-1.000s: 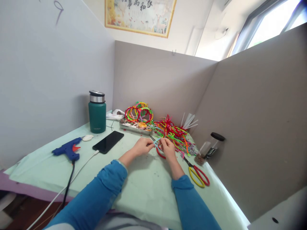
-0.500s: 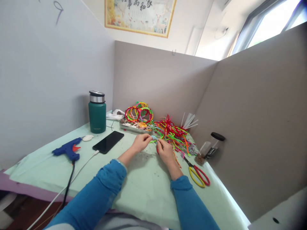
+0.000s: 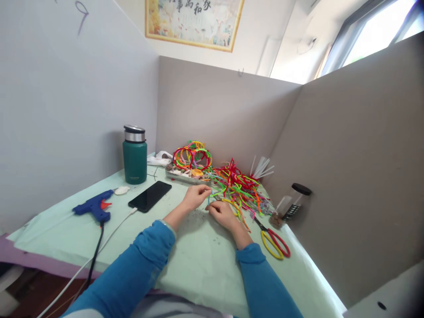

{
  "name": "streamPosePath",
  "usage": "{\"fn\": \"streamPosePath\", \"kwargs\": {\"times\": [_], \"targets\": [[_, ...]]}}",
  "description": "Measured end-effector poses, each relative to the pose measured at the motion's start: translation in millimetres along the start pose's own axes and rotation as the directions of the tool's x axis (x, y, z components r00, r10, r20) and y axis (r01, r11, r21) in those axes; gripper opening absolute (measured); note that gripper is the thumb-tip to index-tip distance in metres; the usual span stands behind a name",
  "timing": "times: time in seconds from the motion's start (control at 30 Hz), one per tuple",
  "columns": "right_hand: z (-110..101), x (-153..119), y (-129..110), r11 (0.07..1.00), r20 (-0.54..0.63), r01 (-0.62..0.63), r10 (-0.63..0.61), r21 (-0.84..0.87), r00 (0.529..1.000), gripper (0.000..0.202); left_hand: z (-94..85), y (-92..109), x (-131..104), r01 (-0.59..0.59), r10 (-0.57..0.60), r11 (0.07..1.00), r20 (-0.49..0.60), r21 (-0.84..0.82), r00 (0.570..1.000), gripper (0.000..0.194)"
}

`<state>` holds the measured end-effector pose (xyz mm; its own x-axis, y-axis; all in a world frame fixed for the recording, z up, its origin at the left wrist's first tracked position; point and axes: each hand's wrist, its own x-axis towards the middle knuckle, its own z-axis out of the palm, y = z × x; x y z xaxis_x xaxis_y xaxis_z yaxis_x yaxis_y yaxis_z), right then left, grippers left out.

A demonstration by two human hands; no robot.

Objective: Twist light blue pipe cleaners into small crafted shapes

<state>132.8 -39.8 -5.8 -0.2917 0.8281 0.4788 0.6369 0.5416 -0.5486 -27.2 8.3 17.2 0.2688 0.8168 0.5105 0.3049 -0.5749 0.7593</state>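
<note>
A short light-blue pipe cleaner (image 3: pixel 209 199) runs between my two hands over the middle of the table. My left hand (image 3: pixel 196 196) pinches its upper part with thumb and forefinger. Lower and to the right, the closed fingers of my right hand (image 3: pixel 224 214) grip its lower end. Just beyond my right hand spreads a tangled heap of coloured pipe cleaners (image 3: pixel 236 183), red, green, yellow and orange. Scissors (image 3: pixel 275 242) with one yellow and one red handle lie to the right of that hand.
A metal tray (image 3: pixel 185 179) with small pieces and pipe-cleaner rings (image 3: pixel 192 157) stands at the back. On the left are a green bottle (image 3: pixel 134 161), a phone (image 3: pixel 150 196) on a cable and a blue glue gun (image 3: pixel 94 206). A black-lidded jar (image 3: pixel 294 205) leans by the right partition.
My right hand has shifted down and slightly left, turning at the wrist. The blue pipe cleaner now stands nearly vertical between my hands. My left hand has hardly moved.
</note>
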Motion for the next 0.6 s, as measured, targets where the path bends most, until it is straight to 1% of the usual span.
{"fn": "streamPosePath", "kwargs": {"times": [0.03, 0.1, 0.17, 0.23, 0.33, 0.47, 0.6], "targets": [[0.6, 0.3, 0.8, 1.0, -0.016, -0.012, 0.013, 0.016, 1.0, 0.026, -0.4, 0.9, -0.2, 0.005, -0.005, 1.0, 0.003, 0.01, 1.0, 0.029], [0.7, 1.5, 2.2, 0.997, -0.127, -0.033, 0.041, 0.064, 0.991, 0.027, -1.0, 2.4, -0.4, 0.025, -0.025, 0.999, 0.004, 0.022, 1.0, 0.03], [-0.5, 3.3, 3.1, 0.986, -0.258, -0.041, 0.081, 0.159, 0.963, 0.025, -0.9, 3.1, -0.5, 0.043, -0.043, 0.999, 0.025, 0.019, 0.999, 0.031], [-2.0, 5.1, 3.3, 0.963, -0.333, -0.042, 0.133, 0.268, 0.934, 0.028, 0.1, 2.6, -0.5, 0.051, -0.051, 0.999, 0.069, 0.0, 0.996, 0.031], [-2.8, 7.1, 2.6, 0.928, -0.361, -0.045, 0.188, 0.37, 0.913, 0.028, 2.5, -0.6, -0.2, 0.044, -0.04, 0.999, 0.125, -0.028, 0.991, 0.031], [-2.4, 8.2, 1.9, 0.923, -0.365, -0.036, 0.187, 0.384, 0.912, 0.023, 4.5, -5.6, 0.6, 0.017, -0.005, 0.997, 0.175, -0.069, 0.985, 0.03], [-4.3, 7.7, 0.4, 0.92, -0.37, -0.037, 0.194, 0.391, 0.908, 0.022, 4.7, -5.2, 0.0, 0.035, 0.0, 0.987, 0.221, -0.156, 0.975, 0.03]]}}
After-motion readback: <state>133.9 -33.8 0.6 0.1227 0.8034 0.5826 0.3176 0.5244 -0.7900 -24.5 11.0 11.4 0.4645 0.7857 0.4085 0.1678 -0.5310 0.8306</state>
